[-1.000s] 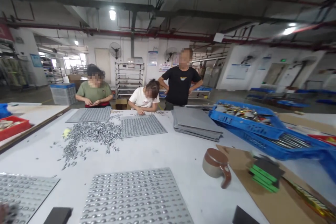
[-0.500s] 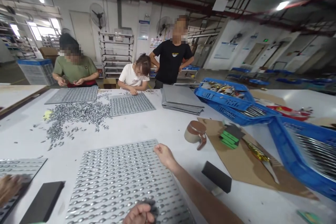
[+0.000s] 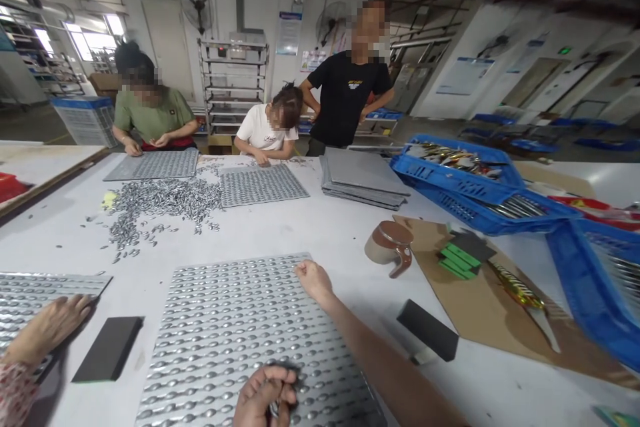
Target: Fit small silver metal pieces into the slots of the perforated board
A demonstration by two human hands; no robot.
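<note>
A grey board [image 3: 240,333] with rows of small silver oval pieces [image 3: 216,315] lies flat before me. My right hand [image 3: 314,280] is at its far right corner, thumb and fingers pinched together at the end of a row; what they hold is hidden. Over the near part of the board my left hand [image 3: 266,395] is curled, palm partly up, with small silver oval pieces showing between its fingers. More loose oval pieces [image 3: 170,203] lie in a heap farther back on the table.
To the left, a co-worker's hand [image 3: 57,323] rests on another board [image 3: 30,287]. Dark blocks [image 3: 107,350] [image 3: 429,328] flank my board. A brown-lidded mug [image 3: 387,247], cardboard [image 3: 480,320], a fish-shaped lure [image 3: 520,290] and blue crates [image 3: 450,197] stand right. Stacked boards [image 3: 363,173] and people are behind.
The view has shifted, so more of my left hand shows. My right hand stays pinched at the board's far corner. The co-worker's hand has reached farther over the left board.
</note>
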